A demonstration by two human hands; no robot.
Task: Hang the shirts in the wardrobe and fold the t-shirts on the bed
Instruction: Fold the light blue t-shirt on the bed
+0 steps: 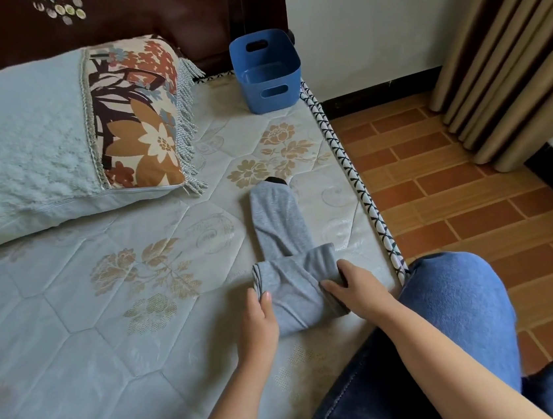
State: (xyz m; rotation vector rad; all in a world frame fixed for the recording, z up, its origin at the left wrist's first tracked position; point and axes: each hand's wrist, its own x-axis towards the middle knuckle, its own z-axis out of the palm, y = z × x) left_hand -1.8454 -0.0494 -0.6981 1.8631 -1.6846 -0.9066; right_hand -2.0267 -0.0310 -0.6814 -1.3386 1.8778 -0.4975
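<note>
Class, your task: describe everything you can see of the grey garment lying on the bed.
The grey garment looks like soft, mottled knit cloth with a black patch at its far end. It is folded into a narrow strip running away from the person, its near end turned over into a thick crosswise band. It lies on the quilted mattress near its right edge. The left hand pinches the band's left end; the right hand grips its right end.

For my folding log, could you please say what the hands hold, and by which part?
Both hold the grey folded t-shirt at its doubled-over near end: the left hand pinches its left edge, the right hand grips its right edge.
</note>
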